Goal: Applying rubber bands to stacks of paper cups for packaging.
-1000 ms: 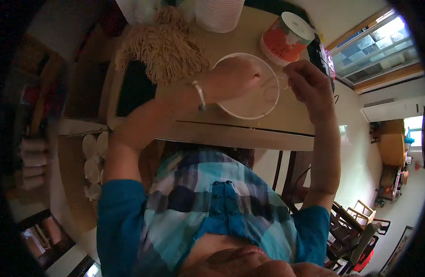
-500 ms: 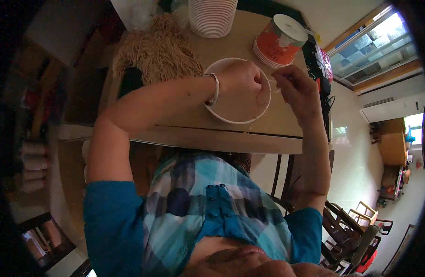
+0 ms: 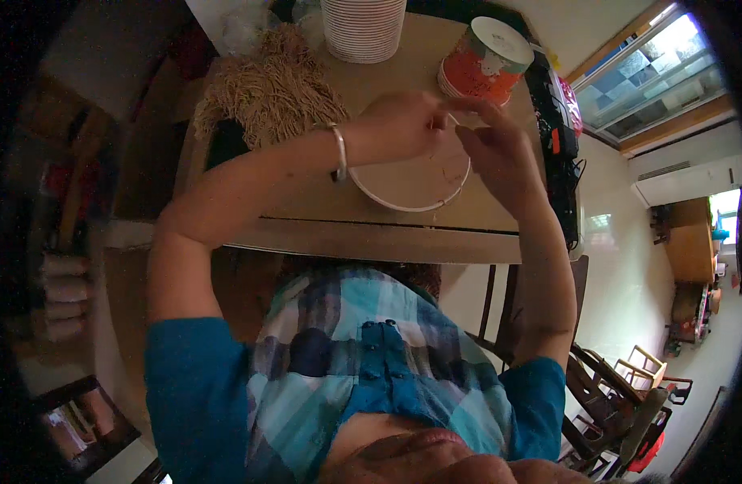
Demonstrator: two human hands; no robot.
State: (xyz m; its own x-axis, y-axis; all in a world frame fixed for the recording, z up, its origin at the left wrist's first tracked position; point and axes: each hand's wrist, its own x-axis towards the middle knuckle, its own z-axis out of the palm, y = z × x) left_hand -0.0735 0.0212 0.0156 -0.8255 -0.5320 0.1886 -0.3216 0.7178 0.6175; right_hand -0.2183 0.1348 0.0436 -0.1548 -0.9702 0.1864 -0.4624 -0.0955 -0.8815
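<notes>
Meeting above the far side of a round, white-rimmed tub (image 3: 410, 209), the person's two hands come fingertip to fingertip, though whether they actually touch is hard to tell. The left hand (image 3: 399, 127) reaches in across the tub with its fingers curled inward and a silver bracelet (image 3: 340, 153) around its wrist. The right hand (image 3: 500, 153) bends toward it from the other side, forefinger stretched out and thumb near it. Whether either grip is clenched on something fine cannot be made out, since the fingertips overlap and are slightly blurred. The tub sits with its opening up on the tan tabletop (image 3: 423, 56), close to the near edge, and a thin dark strand (image 3: 458, 173) shows against its right inner side. Beyond the left forearm lies a loose heap of tan fibres (image 3: 266, 90), with clear plastic bags (image 3: 246, 31) behind it. Farther back stands a stack of white tubs (image 3: 361, 32); to its right, a red-and-green container (image 3: 485, 68) with a white top stands just past the right hand.
</notes>
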